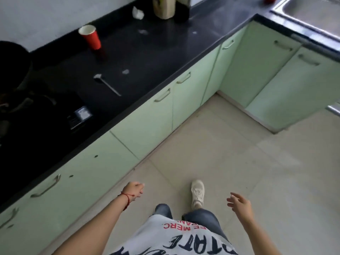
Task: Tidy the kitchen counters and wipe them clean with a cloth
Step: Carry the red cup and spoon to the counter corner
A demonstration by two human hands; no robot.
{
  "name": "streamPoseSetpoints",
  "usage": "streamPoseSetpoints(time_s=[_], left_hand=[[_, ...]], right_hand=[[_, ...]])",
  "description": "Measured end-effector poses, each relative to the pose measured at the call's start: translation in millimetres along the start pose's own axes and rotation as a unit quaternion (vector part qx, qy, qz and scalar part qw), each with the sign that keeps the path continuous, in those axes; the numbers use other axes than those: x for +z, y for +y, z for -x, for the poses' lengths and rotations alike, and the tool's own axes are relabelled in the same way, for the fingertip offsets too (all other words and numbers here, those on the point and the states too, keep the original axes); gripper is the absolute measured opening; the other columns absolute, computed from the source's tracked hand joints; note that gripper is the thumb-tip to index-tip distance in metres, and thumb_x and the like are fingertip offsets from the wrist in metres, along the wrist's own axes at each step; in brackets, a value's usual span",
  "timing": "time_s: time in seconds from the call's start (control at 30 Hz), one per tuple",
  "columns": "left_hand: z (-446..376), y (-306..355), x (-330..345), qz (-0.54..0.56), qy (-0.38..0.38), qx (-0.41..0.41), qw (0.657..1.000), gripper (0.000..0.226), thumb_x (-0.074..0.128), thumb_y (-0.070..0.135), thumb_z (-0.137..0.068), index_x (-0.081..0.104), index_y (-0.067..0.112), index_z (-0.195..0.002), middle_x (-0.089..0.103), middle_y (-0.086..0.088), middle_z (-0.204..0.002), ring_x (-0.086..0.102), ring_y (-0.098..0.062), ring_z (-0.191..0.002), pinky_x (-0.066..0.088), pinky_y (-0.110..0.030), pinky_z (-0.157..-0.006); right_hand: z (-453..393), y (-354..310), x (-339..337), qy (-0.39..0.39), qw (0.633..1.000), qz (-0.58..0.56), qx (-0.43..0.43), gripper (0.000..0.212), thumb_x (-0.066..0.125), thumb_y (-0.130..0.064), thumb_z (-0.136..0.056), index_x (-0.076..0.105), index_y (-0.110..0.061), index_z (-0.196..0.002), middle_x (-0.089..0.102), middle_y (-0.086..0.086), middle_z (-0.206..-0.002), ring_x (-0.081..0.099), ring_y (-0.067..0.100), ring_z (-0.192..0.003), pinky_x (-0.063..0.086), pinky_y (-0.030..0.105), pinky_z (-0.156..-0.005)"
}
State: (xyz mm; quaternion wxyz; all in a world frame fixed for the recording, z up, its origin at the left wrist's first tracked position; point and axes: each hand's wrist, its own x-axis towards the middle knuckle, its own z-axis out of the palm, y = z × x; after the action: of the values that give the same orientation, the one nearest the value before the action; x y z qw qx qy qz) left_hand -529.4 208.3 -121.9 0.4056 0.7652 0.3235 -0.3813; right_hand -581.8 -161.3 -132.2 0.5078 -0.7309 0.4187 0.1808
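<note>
A black L-shaped kitchen counter (165,57) runs from lower left to upper right. On it stand a red paper cup (91,36), a metal spoon (107,84), a crumpled white tissue (138,13) and small white scraps (125,71). My left hand (134,190) hangs low in front of the cabinets, fingers loosely apart, holding nothing. My right hand (239,203) is over the floor, fingers spread, also holding nothing. Both hands are well short of the counter. No cloth is in sight.
A beige jug (163,7) and a dark container (182,10) stand at the back wall. A black stove with a pot (14,70) fills the left. A steel sink (311,10) lies at the upper right. Green cabinets (152,122) line the tiled floor (239,153).
</note>
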Motion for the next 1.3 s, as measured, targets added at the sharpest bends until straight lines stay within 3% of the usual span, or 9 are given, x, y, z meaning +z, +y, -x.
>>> streamPoseSetpoints(time_s=[0.2,0.37,0.53,0.7,0.87,1.0,1.1,1.23,1.3], left_hand=[[-36,127,34,0.043,-0.006,0.045,0.998,0.028,0.044,0.020,-0.094,0.048,0.020,-0.066,0.054,0.001,-0.066,0.049,-0.011,-0.056,0.031,-0.019,-0.055],[-48,188,53,0.110,0.019,0.027,0.993,0.023,0.044,0.018,-0.094,0.051,0.017,-0.072,0.056,0.000,-0.069,0.050,-0.011,-0.057,0.033,-0.021,-0.054],[-56,199,55,0.170,0.059,-0.024,0.983,0.011,0.046,0.018,-0.093,0.054,0.009,-0.093,0.057,-0.002,-0.070,0.052,-0.015,-0.061,0.036,-0.023,-0.057],[-66,190,43,0.230,0.085,-0.093,0.965,0.028,0.046,0.020,-0.094,0.055,0.001,-0.112,0.061,-0.012,-0.084,0.053,-0.016,-0.063,0.036,-0.023,-0.058],[-84,189,22,0.295,0.104,-0.128,0.941,0.031,0.046,0.021,-0.093,0.055,0.000,-0.114,0.062,-0.014,-0.090,0.056,-0.022,-0.069,0.038,-0.023,-0.060],[-95,198,1,0.349,0.120,-0.133,0.920,0.029,0.047,0.021,-0.093,0.056,0.000,-0.112,0.063,-0.018,-0.098,0.058,-0.027,-0.081,0.040,-0.025,-0.063],[-96,204,-14,0.381,0.141,-0.130,0.904,0.016,0.047,0.019,-0.093,0.055,0.008,-0.100,0.062,-0.016,-0.090,0.057,-0.023,-0.069,0.038,-0.023,-0.060],[-90,197,-32,0.449,0.168,-0.145,0.865,0.021,0.047,0.016,-0.093,0.051,0.012,-0.073,0.059,-0.009,-0.072,0.053,-0.017,-0.061,0.036,-0.023,-0.058],[-82,192,-38,0.487,0.173,-0.159,0.842,0.025,0.046,0.015,-0.094,0.052,0.012,-0.069,0.059,-0.009,-0.071,0.053,-0.018,-0.062,0.038,-0.024,-0.059]], right_hand=[[-64,-28,-45,0.027,0.998,-0.043,0.036,0.028,0.043,0.000,-0.093,0.053,0.012,-0.116,0.059,0.022,-0.091,0.054,0.027,-0.068,0.039,0.027,-0.056],[-125,-87,-78,0.001,1.000,0.002,0.026,0.028,0.045,-0.005,-0.093,0.057,0.007,-0.115,0.064,0.018,-0.086,0.059,0.027,-0.070,0.043,0.029,-0.060],[-179,-170,-76,-0.047,0.997,0.060,-0.025,0.026,0.045,-0.006,-0.092,0.059,0.004,-0.112,0.063,0.014,-0.080,0.059,0.021,-0.064,0.041,0.025,-0.057],[-212,-243,-38,-0.106,0.987,0.099,-0.076,0.025,0.045,-0.005,-0.093,0.060,0.002,-0.111,0.063,0.015,-0.083,0.058,0.017,-0.064,0.043,0.016,-0.051],[-220,-304,8,-0.149,0.970,0.149,-0.118,0.024,0.047,-0.006,-0.092,0.061,0.000,-0.111,0.065,0.015,-0.086,0.059,0.015,-0.064,0.042,0.018,-0.055],[-210,-360,54,-0.209,0.942,0.192,-0.179,0.024,0.049,-0.008,-0.092,0.062,-0.003,-0.112,0.067,0.013,-0.087,0.062,0.016,-0.069,0.044,0.023,-0.062],[-190,-400,96,-0.262,0.909,0.211,-0.245,0.024,0.049,-0.009,-0.092,0.061,-0.005,-0.113,0.069,0.012,-0.095,0.064,0.015,-0.075,0.048,0.026,-0.071],[-151,-447,156,-0.351,0.854,0.216,-0.317,0.021,0.050,-0.008,-0.092,0.063,-0.010,-0.108,0.069,-0.001,-0.084,0.064,-0.005,-0.066,0.050,0.014,-0.068],[-130,-469,189,-0.403,0.817,0.228,-0.345,0.019,0.051,-0.008,-0.092,0.063,-0.015,-0.105,0.068,-0.005,-0.082,0.064,-0.005,-0.067,0.050,0.013,-0.067]])
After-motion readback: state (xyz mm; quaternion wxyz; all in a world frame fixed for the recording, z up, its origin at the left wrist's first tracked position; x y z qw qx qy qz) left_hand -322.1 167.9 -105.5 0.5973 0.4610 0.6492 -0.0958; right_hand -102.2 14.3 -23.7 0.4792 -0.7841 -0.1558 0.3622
